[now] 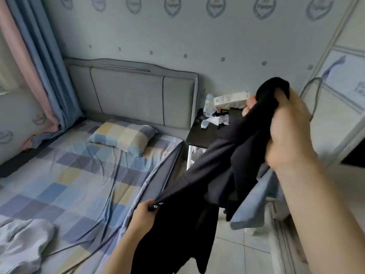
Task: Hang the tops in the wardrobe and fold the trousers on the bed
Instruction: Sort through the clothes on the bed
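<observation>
A dark navy garment (223,161) hangs stretched in the air between my two hands, beside the bed's right edge. My right hand (288,125) grips one bunched end of it up high, near the wardrobe. My left hand (144,214) pinches a lower edge with two small eyelets, just off the mattress corner. A light blue garment (254,202) hangs behind and below the dark one. The bed (65,180) with a checked blue and yellow sheet lies to the left. The wardrobe (343,107) with pale panelled doors stands at the right.
A checked pillow (122,138) lies at the head of the bed below a grey headboard (130,95). A crumpled pale cloth (23,240) sits at the bed's near left. A black bedside table (207,131) holds a bottle, box and small items. Curtains (39,66) hang at left.
</observation>
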A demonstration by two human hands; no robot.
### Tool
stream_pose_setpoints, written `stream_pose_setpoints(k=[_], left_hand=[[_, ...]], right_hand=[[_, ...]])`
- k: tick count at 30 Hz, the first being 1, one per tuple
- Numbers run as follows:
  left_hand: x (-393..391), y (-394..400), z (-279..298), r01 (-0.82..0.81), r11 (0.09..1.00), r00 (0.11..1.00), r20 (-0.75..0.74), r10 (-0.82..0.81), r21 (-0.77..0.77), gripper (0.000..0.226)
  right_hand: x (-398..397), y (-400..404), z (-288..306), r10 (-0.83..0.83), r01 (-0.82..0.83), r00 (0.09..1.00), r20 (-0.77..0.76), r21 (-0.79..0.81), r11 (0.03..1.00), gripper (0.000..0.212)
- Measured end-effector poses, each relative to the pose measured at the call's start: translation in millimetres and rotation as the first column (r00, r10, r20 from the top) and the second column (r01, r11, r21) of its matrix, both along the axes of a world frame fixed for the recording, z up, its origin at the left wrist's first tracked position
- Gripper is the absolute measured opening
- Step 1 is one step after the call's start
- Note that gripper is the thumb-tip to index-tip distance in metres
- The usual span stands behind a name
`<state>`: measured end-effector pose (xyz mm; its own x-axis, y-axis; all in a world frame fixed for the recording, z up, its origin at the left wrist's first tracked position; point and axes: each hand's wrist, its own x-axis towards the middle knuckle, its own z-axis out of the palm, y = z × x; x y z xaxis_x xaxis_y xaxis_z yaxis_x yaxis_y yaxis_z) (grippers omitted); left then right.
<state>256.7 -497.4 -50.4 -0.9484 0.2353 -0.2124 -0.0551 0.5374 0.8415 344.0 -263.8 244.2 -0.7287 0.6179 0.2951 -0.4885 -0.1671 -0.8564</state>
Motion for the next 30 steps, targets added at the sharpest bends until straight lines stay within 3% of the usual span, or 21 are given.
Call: stream_pose_setpoints(k=[3, 6, 8, 10, 12, 16, 20, 24, 27, 30], left_hand=[[-2, 41, 38, -0.165, 0.943, 0.986, 0.061, 0.154, 0.289, 0.034], [-3, 85, 80, -0.128, 0.883, 0.991, 0.018, 0.134, 0.452, 0.05], [-1, 115, 102, -0.029, 0.865, 0.996, -0.058, 0.067, 0.501, 0.058], [3, 145, 121, 0.091, 0.823, 0.993, -0.111, -0.035, 0.561, 0.06], [6, 174, 138, 0.173, 0.76, 0.985, -0.129, -0.117, 0.627, 0.064], [12, 226, 159, 0.31, 0.688, 0.951, -0.206, -0.233, 0.656, 0.069], [9, 263, 166, 0.509, 0.602, 0.85, -0.247, -0.465, 0.616, 0.053], [-20, 298, 167, 0.591, 0.53, 0.78, -0.263, -0.568, 0.608, 0.055], [-45, 330, 166, 0.629, 0.504, 0.745, -0.273, -0.609, 0.593, 0.058], [-63, 367, 157, 0.681, 0.371, 0.63, -0.248, -0.736, 0.631, 0.053]], right_hand=[[18, 65, -19, -0.107, 0.076, 0.98, 0.168, 0.183, 0.98, 0.021], [46, 112, -58, 0.038, -0.13, 0.912, 0.409, 0.199, 0.971, 0.022], [63, 137, -88, 0.243, -0.397, 0.753, 0.611, 0.128, 0.909, 0.022], [76, 158, -116, 0.329, -0.606, 0.492, 0.806, 0.047, 0.794, 0.024], [81, 170, -142, 0.314, -0.586, 0.356, 0.88, -0.052, 0.809, 0.03], [54, 172, -167, 0.234, -0.32, 0.443, 0.866, -0.091, 0.943, 0.039], [29, 184, -162, 0.359, -0.155, 0.677, 0.642, -0.352, 0.923, 0.046], [20, 220, -145, 0.096, 0.055, 0.861, 0.5, -0.279, 0.959, 0.028], [18, 254, -119, -0.072, 0.194, 0.934, 0.35, -0.327, 0.925, 0.025], [18, 280, -82, -0.216, 0.291, 0.941, 0.26, -0.301, 0.908, 0.03]])
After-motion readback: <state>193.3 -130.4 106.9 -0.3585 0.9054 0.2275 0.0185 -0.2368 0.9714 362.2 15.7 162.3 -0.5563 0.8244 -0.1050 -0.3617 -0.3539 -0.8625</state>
